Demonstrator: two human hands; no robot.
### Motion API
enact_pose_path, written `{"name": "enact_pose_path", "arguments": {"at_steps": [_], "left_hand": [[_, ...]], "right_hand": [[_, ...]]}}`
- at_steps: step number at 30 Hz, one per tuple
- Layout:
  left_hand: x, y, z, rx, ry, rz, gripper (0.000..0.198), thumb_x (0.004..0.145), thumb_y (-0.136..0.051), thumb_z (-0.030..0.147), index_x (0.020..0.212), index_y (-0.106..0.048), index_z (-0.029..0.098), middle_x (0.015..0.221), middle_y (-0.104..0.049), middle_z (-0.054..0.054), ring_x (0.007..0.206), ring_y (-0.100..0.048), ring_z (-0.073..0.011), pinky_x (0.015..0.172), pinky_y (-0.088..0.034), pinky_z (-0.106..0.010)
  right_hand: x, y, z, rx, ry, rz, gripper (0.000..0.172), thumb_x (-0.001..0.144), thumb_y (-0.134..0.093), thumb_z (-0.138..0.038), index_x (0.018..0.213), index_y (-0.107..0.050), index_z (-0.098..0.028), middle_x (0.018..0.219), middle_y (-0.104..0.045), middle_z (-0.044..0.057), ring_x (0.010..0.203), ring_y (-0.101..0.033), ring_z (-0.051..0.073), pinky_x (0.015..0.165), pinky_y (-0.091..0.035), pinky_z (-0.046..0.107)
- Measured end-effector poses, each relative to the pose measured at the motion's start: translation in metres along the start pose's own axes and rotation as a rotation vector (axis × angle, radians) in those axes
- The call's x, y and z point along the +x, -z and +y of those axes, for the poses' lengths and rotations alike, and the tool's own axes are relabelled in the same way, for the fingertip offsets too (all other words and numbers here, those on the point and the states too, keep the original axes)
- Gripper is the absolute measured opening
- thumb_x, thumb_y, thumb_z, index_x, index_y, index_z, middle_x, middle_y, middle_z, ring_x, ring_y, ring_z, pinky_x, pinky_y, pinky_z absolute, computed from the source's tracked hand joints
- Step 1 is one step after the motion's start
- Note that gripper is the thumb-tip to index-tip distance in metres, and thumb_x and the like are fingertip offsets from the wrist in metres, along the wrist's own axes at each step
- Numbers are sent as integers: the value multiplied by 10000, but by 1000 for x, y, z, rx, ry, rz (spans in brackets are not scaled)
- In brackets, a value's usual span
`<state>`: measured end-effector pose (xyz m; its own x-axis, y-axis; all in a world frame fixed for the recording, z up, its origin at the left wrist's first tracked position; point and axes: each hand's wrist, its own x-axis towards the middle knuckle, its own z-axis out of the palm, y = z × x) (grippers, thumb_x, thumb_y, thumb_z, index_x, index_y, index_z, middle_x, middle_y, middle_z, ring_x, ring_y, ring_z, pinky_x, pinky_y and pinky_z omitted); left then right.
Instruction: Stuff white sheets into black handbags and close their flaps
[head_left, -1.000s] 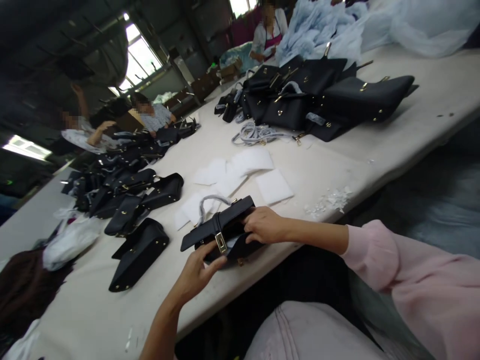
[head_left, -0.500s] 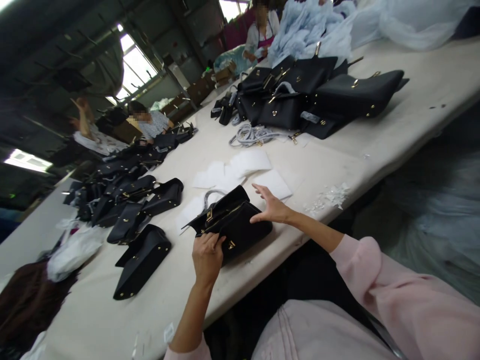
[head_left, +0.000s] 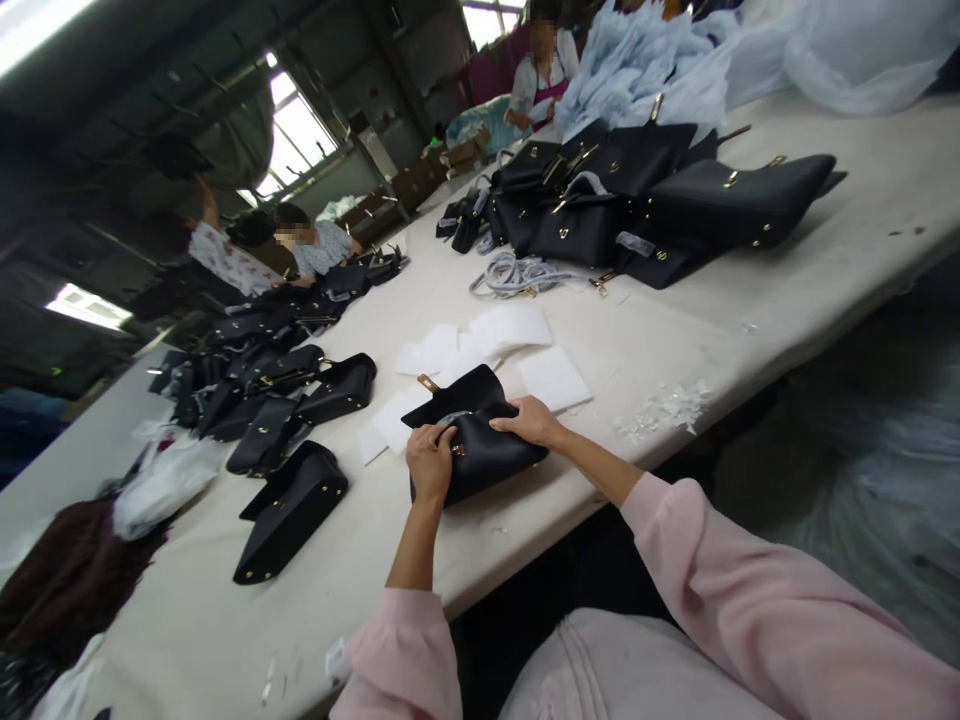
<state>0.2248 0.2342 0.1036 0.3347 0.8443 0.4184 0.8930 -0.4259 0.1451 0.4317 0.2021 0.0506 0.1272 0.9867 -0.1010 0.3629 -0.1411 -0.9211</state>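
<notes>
A black handbag (head_left: pixel 491 462) with gold hardware lies on the table right in front of me, its flap (head_left: pixel 469 392) raised and folded back away from me. My left hand (head_left: pixel 430 462) grips the bag's upper left edge, thumb on the near side by the gold clasp. At the upper right edge, my right hand (head_left: pixel 532 421) holds the bag with its fingers over the rim and thumb in front. Part of a wrapped grey handle shows behind the rim near my left hand. The inside of the bag is hidden.
White sheets (head_left: pixel 556 378) lie just behind the bag, with paper scraps (head_left: pixel 667 410) to the right. Wrapped straps (head_left: pixel 517 275) and a heap of black handbags (head_left: pixel 577 232) sit farther back. More bags (head_left: pixel 292 512) stand at left. Co-workers (head_left: pixel 322 245) are across the table.
My right hand has come down from beside the bag and closed on its upper right edge. The flap has swung back, and the wrapped handle no longer stands up behind it.
</notes>
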Motion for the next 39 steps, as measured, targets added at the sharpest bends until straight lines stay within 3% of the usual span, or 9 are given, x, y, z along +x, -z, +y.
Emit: {"name": "enact_pose_path", "arguments": {"at_steps": [6,12,15,17,20,22,33,36,39], "left_hand": [[-37,-7,12,-103,-79,196,367,970,-362,251,1283,-540,176,1347,-542,-123,1290,-466,-218,1097,-385,-443],[-66,-7,7,40,-165,-96,524,956,-416,335,1431,-348,124,1457,-449,-139,1390,-357,-254,1157,-309,-484],[-59,-6,7,75,-172,-180,525,964,-387,356,1406,-381,75,1452,-452,-152,1379,-375,-243,1161,-310,-438],[-54,-8,6,101,-168,-211,530,966,-373,358,1398,-388,52,1456,-444,-162,1378,-376,-243,1162,-307,-427],[-54,-10,5,132,-172,-232,532,958,-362,329,1407,-371,44,1468,-425,-166,1387,-360,-244,1164,-293,-439],[-55,-10,4,139,-183,-251,533,945,-362,311,1414,-364,58,1480,-408,-158,1393,-350,-250,1169,-268,-466],[-52,-10,-1,198,-73,-200,576,944,-341,409,1368,-439,33,1432,-454,-211,1357,-391,-338,1112,-297,-549],[-53,-11,4,205,-38,-159,557,954,-326,385,1362,-443,24,1426,-459,-216,1352,-400,-330,1110,-303,-547],[-51,-11,7,197,-23,-163,562,949,-340,392,1348,-458,15,1412,-468,-229,1335,-422,-337,1104,-307,-557]], "right_hand": [[2,-2,5,14,-16,21,327,748,-648,-467,796,-729,-153,717,-706,27,743,-661,201,576,-402,228],[1,-4,2,-40,-56,21,404,790,-611,-515,916,-726,-148,837,-730,65,805,-675,235,673,-477,276],[-8,-9,-11,-214,-1,250,488,849,-584,-435,1211,-620,-111,1151,-676,149,1068,-620,289,899,-474,379],[-19,-17,-22,-355,209,380,510,902,-530,-317,1370,-489,-118,1375,-532,160,1280,-474,284,1064,-360,437],[-36,-32,-32,-513,590,231,437,960,-434,-261,1381,-491,-158,1447,-468,109,1371,-366,244,1155,-234,459],[-44,-40,-34,-578,685,95,415,981,-395,-273,1358,-520,-153,1427,-494,95,1360,-386,236,1159,-234,462],[-37,-44,-34,-776,560,24,543,997,-356,-393,1400,-441,-39,1473,-398,178,1374,-369,266,1147,-261,462],[-39,-26,-62,-792,523,-8,567,995,-357,-408,1383,-451,-6,1461,-402,206,1383,-353,285,1148,-257,488],[-49,-3,-103,-763,635,133,563,1002,-329,-389,1433,-387,-32,1510,-323,184,1432,-246,275,1171,-193,506]]}}
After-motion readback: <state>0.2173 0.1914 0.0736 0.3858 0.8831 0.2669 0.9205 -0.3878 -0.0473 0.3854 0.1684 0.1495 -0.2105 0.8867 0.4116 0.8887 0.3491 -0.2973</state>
